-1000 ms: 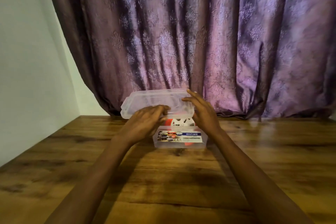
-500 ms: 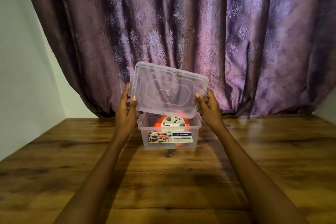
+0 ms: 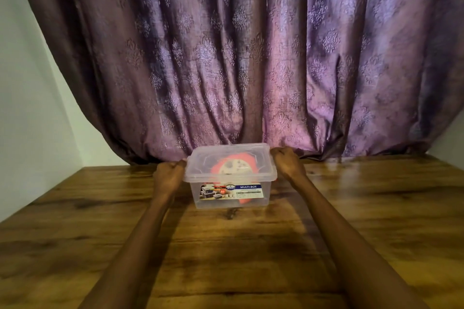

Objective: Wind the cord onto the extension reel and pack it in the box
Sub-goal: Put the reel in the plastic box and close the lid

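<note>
- Box [image 3: 229, 193] sits on the worktop [image 3: 251, 246], squarely between the hands, long axis running hand to hand.
- Reel [image 3: 233, 167] lies inside, under the lid [image 3: 229, 160].
- Left hand [image 3: 167, 176] and right hand [image 3: 288, 162] curl onto opposite lid ends, equally near; pressing down looks next.

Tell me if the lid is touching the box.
Touching. The head view shows the lid sitting flat on the box rim, no gap visible.

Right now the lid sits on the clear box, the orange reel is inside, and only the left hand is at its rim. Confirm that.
Not quite. In the head view both hands are at the rim: left hand and right hand. The lid does sit on the box, orange reel inside.
</note>
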